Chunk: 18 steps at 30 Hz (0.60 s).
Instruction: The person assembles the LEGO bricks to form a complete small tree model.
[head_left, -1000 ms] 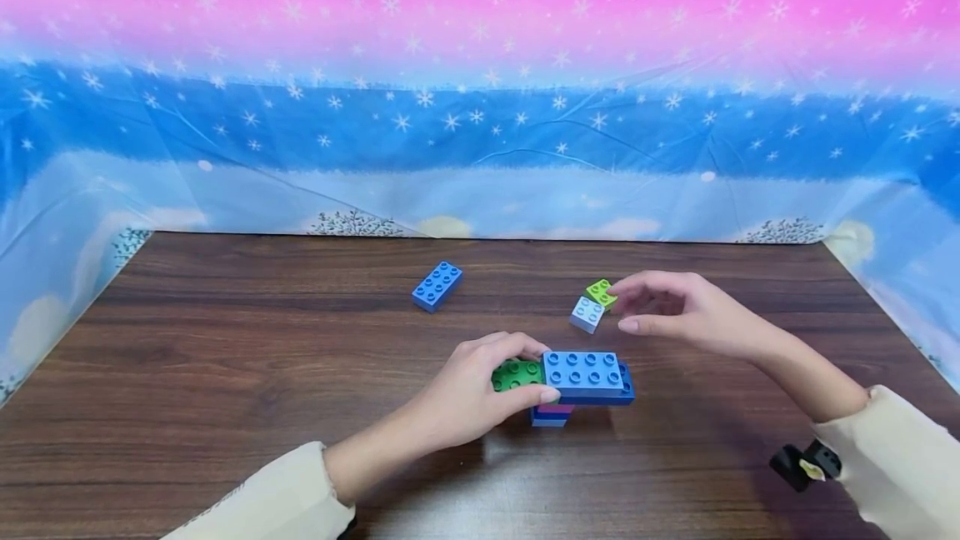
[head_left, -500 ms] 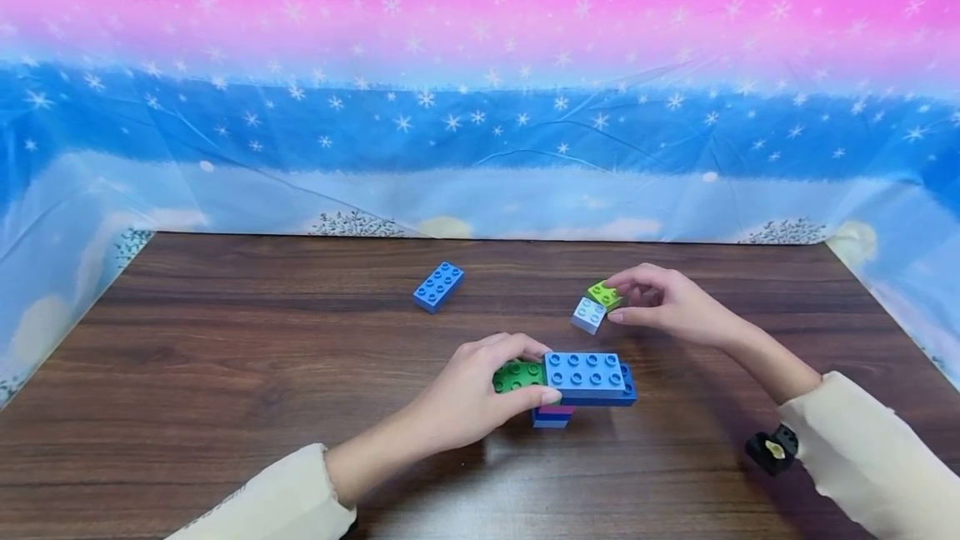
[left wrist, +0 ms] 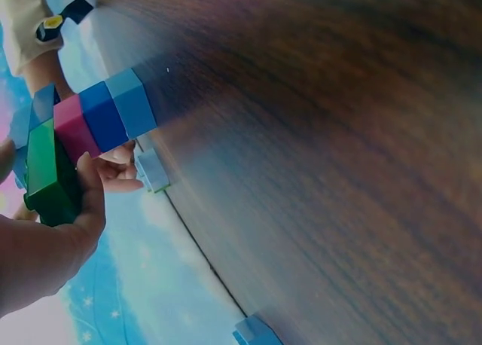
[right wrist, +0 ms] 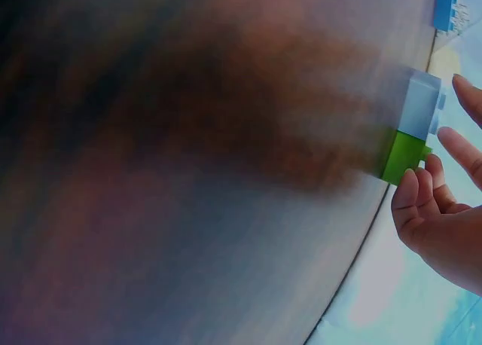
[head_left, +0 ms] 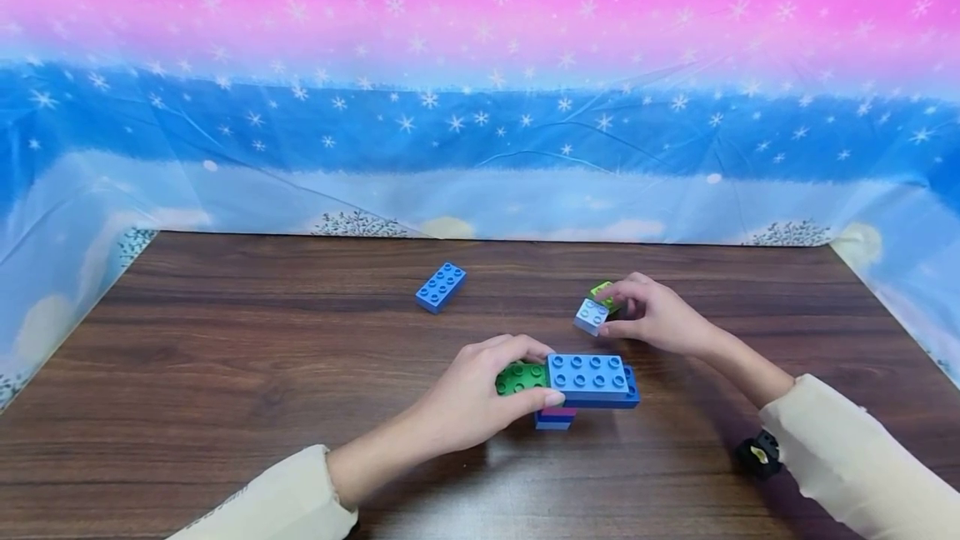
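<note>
The block tower (head_left: 585,387) is in the left hand (head_left: 476,390): its thumb and fingers are bent round the green block (head_left: 522,377) at the tower's left end. I can't tell if the tower's foot touches the desk (head_left: 225,373).

The right hand (head_left: 663,319) is behind the tower, near its right end. Its fingers are a bit bent and spread, and look to hold nothing. Close by them, behind the tower, sit the pale blue block (right wrist: 419,108) and the lime green block (right wrist: 403,157), which look to touch. The hand seems to be reaching for one; I can't tell which. A blue block (head_left: 441,287) lies farther behind the tower, to its left.

To do this well, I'd hold the tower gently but firmly so it won't tip. I'd pinch only one block, low on its sides, because its neighbour might get bumped.
</note>
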{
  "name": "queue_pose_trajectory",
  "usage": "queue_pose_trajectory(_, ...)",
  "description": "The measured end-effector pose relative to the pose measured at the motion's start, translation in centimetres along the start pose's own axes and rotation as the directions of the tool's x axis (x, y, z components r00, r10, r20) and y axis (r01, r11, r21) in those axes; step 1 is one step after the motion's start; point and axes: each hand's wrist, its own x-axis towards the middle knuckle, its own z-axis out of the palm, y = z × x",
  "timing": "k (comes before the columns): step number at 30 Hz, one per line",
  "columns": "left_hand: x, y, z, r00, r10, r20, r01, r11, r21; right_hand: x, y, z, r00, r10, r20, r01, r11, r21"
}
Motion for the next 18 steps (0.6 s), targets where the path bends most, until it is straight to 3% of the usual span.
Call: queue_pose_trajectory(18,-0.14,-0.11,-0.41,1.0,-0.013,0.021,0.013,1.0,-0.015,0.08,-0.46,0.41,0.999,0.048,-0.021,-0.05,0.997,-0.064)
